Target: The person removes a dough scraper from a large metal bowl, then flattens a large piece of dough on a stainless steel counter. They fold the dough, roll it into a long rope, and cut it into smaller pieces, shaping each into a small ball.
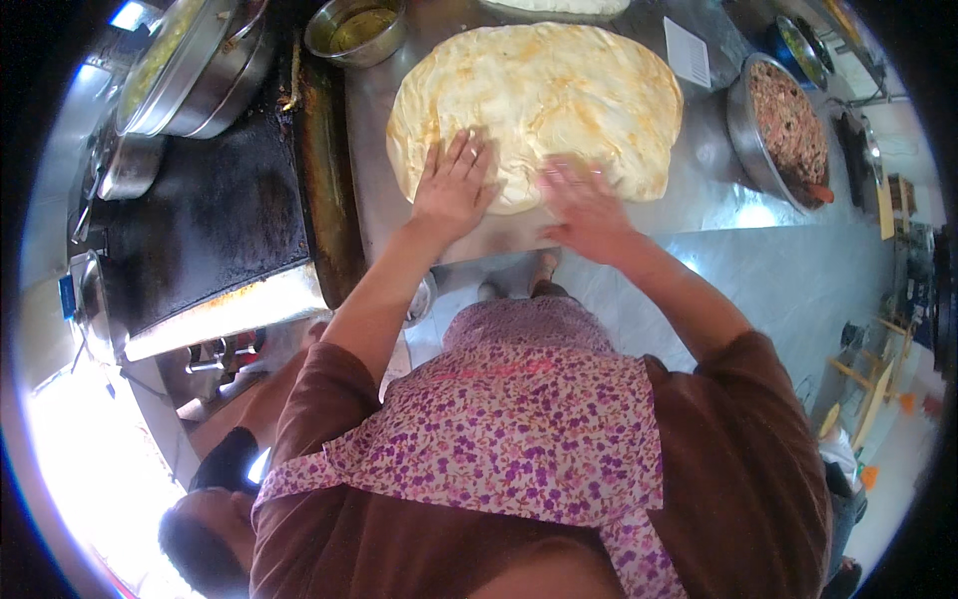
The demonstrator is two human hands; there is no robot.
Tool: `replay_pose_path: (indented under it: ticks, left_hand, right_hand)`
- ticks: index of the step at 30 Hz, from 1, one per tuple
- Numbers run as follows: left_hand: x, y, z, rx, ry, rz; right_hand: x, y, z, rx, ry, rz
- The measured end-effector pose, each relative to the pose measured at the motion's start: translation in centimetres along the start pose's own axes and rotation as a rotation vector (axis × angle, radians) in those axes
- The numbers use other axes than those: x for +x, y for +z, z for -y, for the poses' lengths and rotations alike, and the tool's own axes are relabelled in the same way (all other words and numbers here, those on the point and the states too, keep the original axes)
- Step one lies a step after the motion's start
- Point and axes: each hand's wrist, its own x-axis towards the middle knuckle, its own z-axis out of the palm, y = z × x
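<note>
A large, oily slab of dough lies on the metal worktop in front of me. My left hand rests on the near left part of the dough, fingers spread and palm down. Over the dough's near edge, right of the middle, is my right hand, blurred by motion. Its fingers overlap the dough, and no object shows in it. Whether its fingertips press on the surface is hard to tell.
Left of the worktop is a dark flat griddle, with a large metal pot behind it. A metal bowl of oil stands at the dough's far left. To the right sits a metal basin of minced filling. Another person is at lower left.
</note>
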Motion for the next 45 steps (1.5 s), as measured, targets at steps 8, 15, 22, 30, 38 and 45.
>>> replay_pose_path:
  ticks: [8,15,22,30,38,45]
  left_hand:
    - [-0.1,-0.3,-0.6,0.065,-0.029,0.057]
    - [0.4,-0.4,-1.0,0.039,-0.096,-0.003]
    - [-0.5,-2.7,-1.8,-0.330,-0.241,-0.206]
    - [-3.8,-2.6,-5.0,-0.123,-0.091,-0.219]
    - [0.7,-4.6,-0.6,-0.637,-0.480,0.273]
    - [-0.8,-6.2,-0.5,-0.125,-0.421,0.058]
  right_hand:
    - [-2.4,-1.6,-5.3,0.266,0.045,-0.146]
    - [0.8,0.8,-9.2,-0.110,0.183,-0.291]
    - [0.4,-4.0,-6.7,0.079,-0.054,-0.284]
    - [1.6,1.7,-2.7,0.231,-0.351,-0.346]
    - [9.2,-4.9,-7.1,1.111,0.181,0.634]
    - [5.8,-4.1,-7.6,0.355,-0.153,-0.232]
